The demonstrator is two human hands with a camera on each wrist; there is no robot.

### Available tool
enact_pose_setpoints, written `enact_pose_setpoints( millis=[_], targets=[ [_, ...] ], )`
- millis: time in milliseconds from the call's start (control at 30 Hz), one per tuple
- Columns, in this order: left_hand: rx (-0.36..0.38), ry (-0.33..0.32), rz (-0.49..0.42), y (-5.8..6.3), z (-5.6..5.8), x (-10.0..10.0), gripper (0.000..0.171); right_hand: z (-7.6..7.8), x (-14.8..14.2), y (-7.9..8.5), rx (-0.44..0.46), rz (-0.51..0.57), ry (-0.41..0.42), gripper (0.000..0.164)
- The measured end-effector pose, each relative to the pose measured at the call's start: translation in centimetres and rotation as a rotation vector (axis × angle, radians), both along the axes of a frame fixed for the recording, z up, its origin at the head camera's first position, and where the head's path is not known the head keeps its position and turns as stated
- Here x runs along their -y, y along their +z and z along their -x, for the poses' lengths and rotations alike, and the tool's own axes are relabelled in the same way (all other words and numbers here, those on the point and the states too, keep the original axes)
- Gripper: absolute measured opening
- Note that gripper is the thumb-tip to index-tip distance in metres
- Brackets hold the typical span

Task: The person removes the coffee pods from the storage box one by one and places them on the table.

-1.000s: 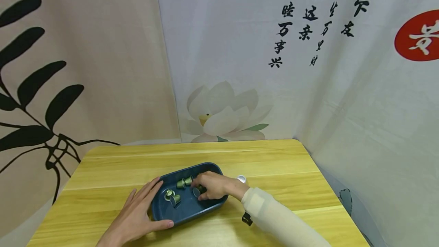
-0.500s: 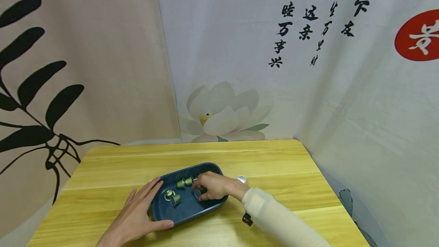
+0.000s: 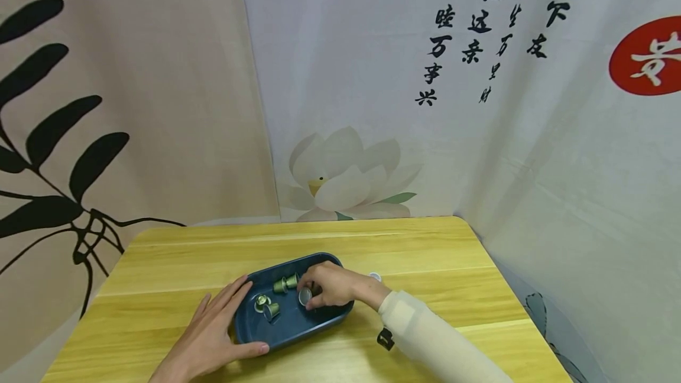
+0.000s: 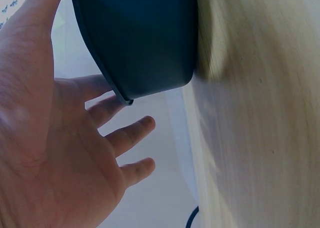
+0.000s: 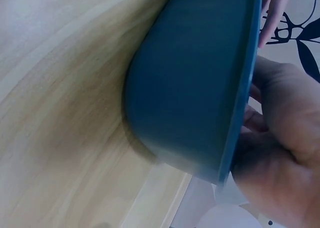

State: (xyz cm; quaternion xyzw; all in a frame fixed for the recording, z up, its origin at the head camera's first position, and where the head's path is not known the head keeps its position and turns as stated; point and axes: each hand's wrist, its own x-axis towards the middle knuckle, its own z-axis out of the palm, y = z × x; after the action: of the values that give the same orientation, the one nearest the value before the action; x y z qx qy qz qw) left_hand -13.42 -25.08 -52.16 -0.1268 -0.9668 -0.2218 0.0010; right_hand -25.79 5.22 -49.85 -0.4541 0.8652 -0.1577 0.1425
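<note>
My right hand (image 3: pixel 332 285) reaches into a dark blue rectangular dish (image 3: pixel 300 321) and pinches a coffee capsule (image 3: pixel 305 297) between thumb and fingers, its round silvery lid showing. Left of it in the dish lie two green capsules (image 3: pixel 280 285) end to end, and two more capsules (image 3: pixel 271 311) close together nearer the left end. Spread around the dish's left end, my left hand (image 3: pixel 210 333) has its thumb along the near side and fingertips at the rim. In the left wrist view its fingers (image 4: pixel 131 136) are extended beside the dish wall. The right wrist view hides the capsules behind the wall.
A small silvery round thing (image 3: pixel 375 276) lies on the wooden table (image 3: pixel 425 253) behind the right wrist, partly covered. Printed cloth (image 3: pixel 362 87) hangs behind the table and along its right side.
My right hand has shifted slightly, and the capsule in it has turned so more of its lid faces the camera. The wrist covers more of the silvery round thing. The left hand stays put.
</note>
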Motion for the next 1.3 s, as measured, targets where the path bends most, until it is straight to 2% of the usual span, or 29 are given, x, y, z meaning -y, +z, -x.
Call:
enact_pose_setpoints(
  millis=[633, 833, 1300],
  targets=[
    [0.011, 0.005, -0.003, 0.0, 0.1, 0.2, 0.138, -0.1, -0.8, 0.3, 0.124, 0.184, -0.036, 0.042],
    [0.0, 0.003, 0.002, 0.0, 0.1, 0.2, 0.138, -0.1, -1.0, 0.2, 0.124, 0.211, -0.034, 0.042],
    [0.007, 0.003, -0.006, -0.1, 0.1, 0.1, 0.139, -0.7, -2.6, 1.0, 0.135, 0.264, -0.112, 0.04]
  ],
)
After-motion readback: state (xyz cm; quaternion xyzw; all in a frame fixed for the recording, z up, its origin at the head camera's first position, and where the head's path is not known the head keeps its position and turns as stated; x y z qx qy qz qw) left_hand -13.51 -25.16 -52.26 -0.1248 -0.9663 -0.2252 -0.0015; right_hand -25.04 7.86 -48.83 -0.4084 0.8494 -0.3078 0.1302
